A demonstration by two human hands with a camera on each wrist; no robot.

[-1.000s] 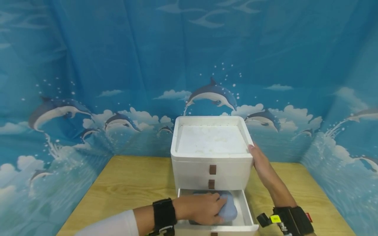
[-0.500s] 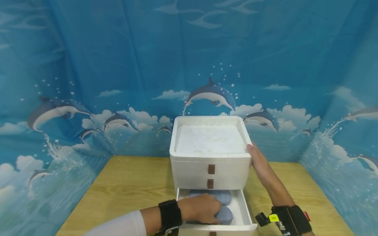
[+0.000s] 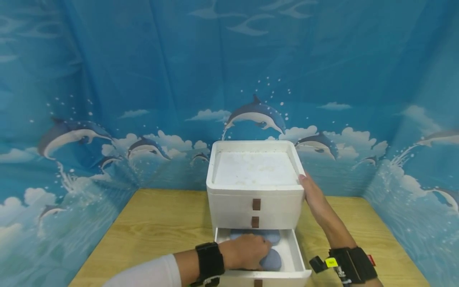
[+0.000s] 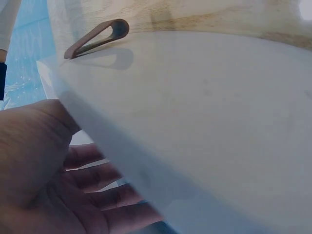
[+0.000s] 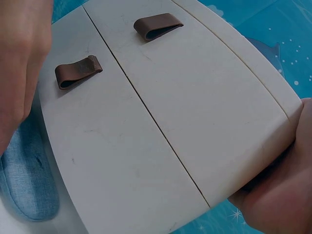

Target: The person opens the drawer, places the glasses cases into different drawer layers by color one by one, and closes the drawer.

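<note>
A white drawer cabinet stands on the table, its lowest visible drawer pulled out. My left hand reaches into that drawer from the left, over grey-blue cloth things with rounded ends, which look like slippers. The rounded end of the front slipper sticks out by the thumb; another slipper lies behind. In the left wrist view the drawer front hides my fingertips, so the grip is unclear. My right hand lies against the cabinet's right side, thumb on the top rim.
Two brown pull tabs show on the upper drawers, the top tab and the lower tab. Wood-grain table surrounds the cabinet. A blue dolphin-print curtain hangs close behind and at both sides. The cabinet top has a raised rim.
The front slipper has come down flatter in the drawer, and the rear slipper shows apart from it. My left hand shifted slightly to the right. The right hand stays put.
</note>
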